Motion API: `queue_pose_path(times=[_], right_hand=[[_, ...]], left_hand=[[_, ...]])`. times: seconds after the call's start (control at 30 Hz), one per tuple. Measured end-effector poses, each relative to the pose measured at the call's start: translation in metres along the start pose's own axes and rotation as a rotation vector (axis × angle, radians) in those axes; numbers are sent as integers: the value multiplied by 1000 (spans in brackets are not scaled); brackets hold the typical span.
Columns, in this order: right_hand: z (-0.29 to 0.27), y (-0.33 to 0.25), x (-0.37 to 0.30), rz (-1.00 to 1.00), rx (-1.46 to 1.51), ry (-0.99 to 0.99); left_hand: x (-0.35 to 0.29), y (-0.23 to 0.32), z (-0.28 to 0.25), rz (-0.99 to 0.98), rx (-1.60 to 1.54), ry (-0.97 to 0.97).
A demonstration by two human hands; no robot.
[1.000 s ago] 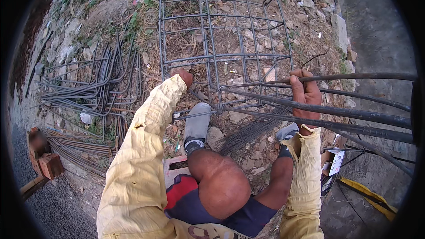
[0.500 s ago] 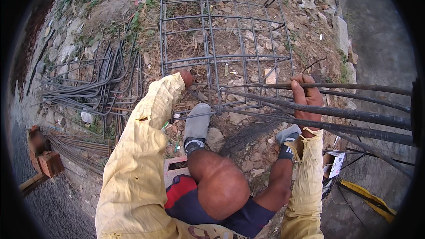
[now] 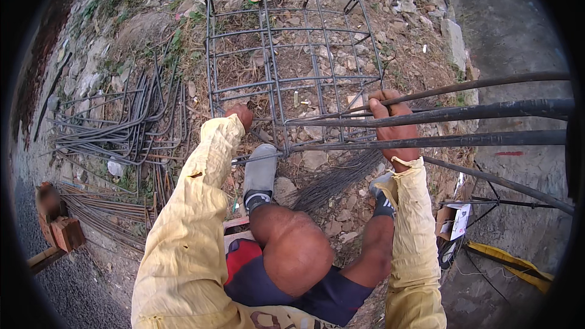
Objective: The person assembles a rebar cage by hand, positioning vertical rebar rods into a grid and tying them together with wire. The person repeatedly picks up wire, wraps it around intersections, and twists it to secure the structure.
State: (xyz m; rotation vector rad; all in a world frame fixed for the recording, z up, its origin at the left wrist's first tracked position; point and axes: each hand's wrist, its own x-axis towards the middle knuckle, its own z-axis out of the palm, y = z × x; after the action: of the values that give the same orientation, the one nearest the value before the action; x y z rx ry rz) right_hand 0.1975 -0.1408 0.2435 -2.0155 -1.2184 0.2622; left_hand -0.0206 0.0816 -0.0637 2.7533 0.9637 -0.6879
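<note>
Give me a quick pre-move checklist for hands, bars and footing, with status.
1. Right hand on long bars: ok, fingers curled at the upper one.
2. Left hand closed on a bar: cannot tell, fingers hidden.
3. Steel cage lying on the ground: ok.
4. Gloves on: not ok, both hands bare.
5. Ground between shoes clear: not ok, dark wire bundle there.
6. Left shoe free of cage's near bar: cannot tell, they overlap in view.

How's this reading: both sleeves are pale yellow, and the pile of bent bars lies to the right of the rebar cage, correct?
Not quite: the pile of bent bars lies to the left of the rebar cage, as the head view shows. Both sleeves are pale yellow.
</note>
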Motion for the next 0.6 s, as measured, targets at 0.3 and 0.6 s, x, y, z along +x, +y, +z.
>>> queue_pose_path(times=[0.3,0.6], right_hand=[[-5,-3,-4,27,-37,13],[-4,6,-17,56,-33,100]], left_hand=[[-8,10,-20,-83,-106,-71],[33,-45,39,204,48,-50]])
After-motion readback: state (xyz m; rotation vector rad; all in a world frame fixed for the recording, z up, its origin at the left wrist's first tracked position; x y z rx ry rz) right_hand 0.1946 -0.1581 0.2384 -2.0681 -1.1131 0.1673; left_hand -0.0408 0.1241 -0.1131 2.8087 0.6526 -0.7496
